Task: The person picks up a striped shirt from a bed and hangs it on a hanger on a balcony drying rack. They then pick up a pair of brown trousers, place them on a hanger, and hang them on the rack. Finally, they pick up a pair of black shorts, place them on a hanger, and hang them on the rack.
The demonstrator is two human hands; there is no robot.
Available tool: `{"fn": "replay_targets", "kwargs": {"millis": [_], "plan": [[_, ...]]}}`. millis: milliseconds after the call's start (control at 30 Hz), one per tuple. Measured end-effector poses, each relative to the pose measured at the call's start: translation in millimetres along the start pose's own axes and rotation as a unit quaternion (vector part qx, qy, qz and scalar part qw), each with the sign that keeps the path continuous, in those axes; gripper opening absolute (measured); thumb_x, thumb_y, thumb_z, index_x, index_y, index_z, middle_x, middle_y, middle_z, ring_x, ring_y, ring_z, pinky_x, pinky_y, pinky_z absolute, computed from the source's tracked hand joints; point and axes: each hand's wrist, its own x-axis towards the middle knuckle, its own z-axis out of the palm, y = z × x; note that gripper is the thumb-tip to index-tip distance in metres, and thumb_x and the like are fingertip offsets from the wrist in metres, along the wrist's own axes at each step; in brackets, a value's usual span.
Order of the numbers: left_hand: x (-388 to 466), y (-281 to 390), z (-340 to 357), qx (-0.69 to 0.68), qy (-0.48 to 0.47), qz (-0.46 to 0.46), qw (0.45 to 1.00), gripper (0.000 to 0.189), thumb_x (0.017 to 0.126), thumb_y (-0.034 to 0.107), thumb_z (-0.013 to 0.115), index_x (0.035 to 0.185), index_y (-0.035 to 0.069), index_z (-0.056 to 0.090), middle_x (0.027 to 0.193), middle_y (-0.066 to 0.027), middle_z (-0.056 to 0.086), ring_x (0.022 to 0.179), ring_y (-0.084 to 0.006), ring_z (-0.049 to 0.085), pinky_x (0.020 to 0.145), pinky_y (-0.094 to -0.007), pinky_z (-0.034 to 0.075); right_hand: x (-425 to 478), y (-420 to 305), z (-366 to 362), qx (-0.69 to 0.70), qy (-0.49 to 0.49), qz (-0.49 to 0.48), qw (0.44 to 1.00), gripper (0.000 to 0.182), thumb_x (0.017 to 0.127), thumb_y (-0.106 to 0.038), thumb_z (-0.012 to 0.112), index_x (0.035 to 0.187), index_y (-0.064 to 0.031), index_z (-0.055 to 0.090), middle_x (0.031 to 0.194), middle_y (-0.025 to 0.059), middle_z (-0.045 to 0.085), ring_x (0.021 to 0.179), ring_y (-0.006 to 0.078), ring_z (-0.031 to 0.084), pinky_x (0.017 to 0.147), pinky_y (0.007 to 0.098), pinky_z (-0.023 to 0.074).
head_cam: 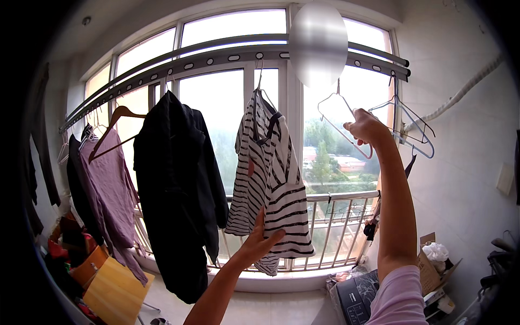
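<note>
A white T-shirt with black stripes (286,211) hangs from a hanger on the grey drying rail (221,55). My left hand (260,243) is at its lower part, thumb and fingers spread against the fabric. Higher up on the right, my right hand (365,128) is at a thin pale hanger (345,138) with no garment on it. The hand covers part of that hanger, so a firm grip on it cannot be made out. Just right of this hand hang more bare hangers (418,138). A black garment (174,195) hangs left of the striped shirt.
A wooden hanger (118,118) and a mauve long-sleeved top (107,174) hang further left. Behind the clothes run a metal railing (345,196) and large windows. On the floor are a black patterned box-like object (353,294), a cardboard box (430,276) and a wooden board (113,288).
</note>
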Motion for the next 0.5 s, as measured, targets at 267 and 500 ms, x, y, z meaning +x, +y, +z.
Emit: {"fn": "replay_targets", "kwargs": {"millis": [267,500], "plan": [[-3.0,-11.3,8.2,0.069,0.008,0.007,0.998,0.088,0.088,0.029,0.058,0.146,0.007,-0.005,0.149,-0.0254,0.01,0.131,-0.0372,0.032,0.103,-0.0382,0.036,-10.2,17.9,28.5,0.399,0.071,-0.053,0.912,0.022,0.086,-0.01,0.053,0.097,0.0068,0.06,0.061,0.0065,0.056,0.052,0.0109,0.051,0.049,0.0269,0.0416],[-11.9,-9.1,19.6,0.129,0.005,0.001,0.992,0.092,0.088,0.04,0.058,0.147,0.006,-0.004,0.153,-0.0176,0.002,0.141,-0.0345,0.009,0.11,-0.0452,0.023,-4.1,13.0,64.1,0.337,0.183,-0.095,0.918,0.032,0.087,-0.01,0.052,0.111,0.012,0.057,0.06,0.0079,0.058,0.047,0.0098,0.047,0.049,0.0277,0.0387]]}}
